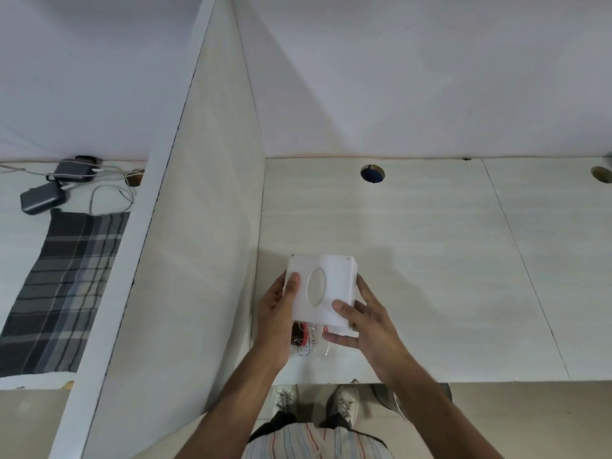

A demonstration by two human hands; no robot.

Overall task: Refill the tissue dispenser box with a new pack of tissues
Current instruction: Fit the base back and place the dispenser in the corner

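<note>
A white tissue dispenser box (334,276) with an oval slot on its top face is held just above the desk near its front edge. My left hand (278,313) grips its left side, thumb on the top face. My right hand (361,323) holds its right side and near corner, thumb on top and fingers underneath. Below the box, between my hands, lies a clear plastic tissue wrapper (309,341) with red and dark print, partly hidden by the box.
A white partition panel (185,260) rises just left of my hands. The pale desk (447,260) has two cable holes (372,173) at the back. Beyond the partition lie a plaid cloth (66,286), dark chargers (43,198) and cables. My shoes show below the desk edge.
</note>
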